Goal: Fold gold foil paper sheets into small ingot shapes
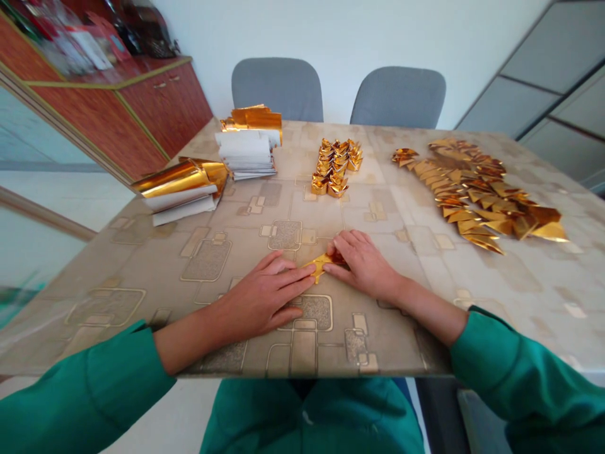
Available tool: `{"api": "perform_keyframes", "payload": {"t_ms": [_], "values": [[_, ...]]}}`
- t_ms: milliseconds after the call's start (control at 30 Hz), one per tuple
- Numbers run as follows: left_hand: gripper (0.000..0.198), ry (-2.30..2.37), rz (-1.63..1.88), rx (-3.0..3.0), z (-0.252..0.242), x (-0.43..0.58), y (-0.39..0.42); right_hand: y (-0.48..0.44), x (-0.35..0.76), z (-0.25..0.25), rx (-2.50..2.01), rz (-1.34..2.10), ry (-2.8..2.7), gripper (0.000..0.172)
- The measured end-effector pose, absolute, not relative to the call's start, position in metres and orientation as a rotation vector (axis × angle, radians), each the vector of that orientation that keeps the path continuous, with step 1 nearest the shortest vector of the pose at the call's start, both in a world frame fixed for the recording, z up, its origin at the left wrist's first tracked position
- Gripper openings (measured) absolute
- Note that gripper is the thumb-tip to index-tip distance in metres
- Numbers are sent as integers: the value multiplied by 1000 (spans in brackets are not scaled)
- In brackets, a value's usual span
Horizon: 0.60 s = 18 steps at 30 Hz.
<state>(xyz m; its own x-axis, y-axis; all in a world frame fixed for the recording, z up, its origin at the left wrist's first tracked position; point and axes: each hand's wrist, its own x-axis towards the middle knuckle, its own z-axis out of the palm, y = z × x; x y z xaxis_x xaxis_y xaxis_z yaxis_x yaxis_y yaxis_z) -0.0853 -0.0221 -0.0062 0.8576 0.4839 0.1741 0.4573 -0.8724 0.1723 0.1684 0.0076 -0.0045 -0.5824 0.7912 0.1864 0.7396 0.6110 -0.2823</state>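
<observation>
The left hand (262,296) and right hand (362,265) lie nearly flat, fingertips pressing a folded gold foil piece (322,265) against the surface (142,265). Beyond stand folded gold ingots (334,167), with stacked foil sheets (182,189) leftward and foil triangles (472,192) rightward.
</observation>
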Motion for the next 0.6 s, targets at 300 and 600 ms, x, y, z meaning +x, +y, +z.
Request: {"api": "perform_keyframes", "payload": {"t_ms": [300,600], "values": [[52,744,261,2928,-3,-83,-24,13,174,-12,-1178,325,-2492,11],[54,807,218,2955,0,-70,-19,6,169,-5,-1247,211,-2519,16]]}}
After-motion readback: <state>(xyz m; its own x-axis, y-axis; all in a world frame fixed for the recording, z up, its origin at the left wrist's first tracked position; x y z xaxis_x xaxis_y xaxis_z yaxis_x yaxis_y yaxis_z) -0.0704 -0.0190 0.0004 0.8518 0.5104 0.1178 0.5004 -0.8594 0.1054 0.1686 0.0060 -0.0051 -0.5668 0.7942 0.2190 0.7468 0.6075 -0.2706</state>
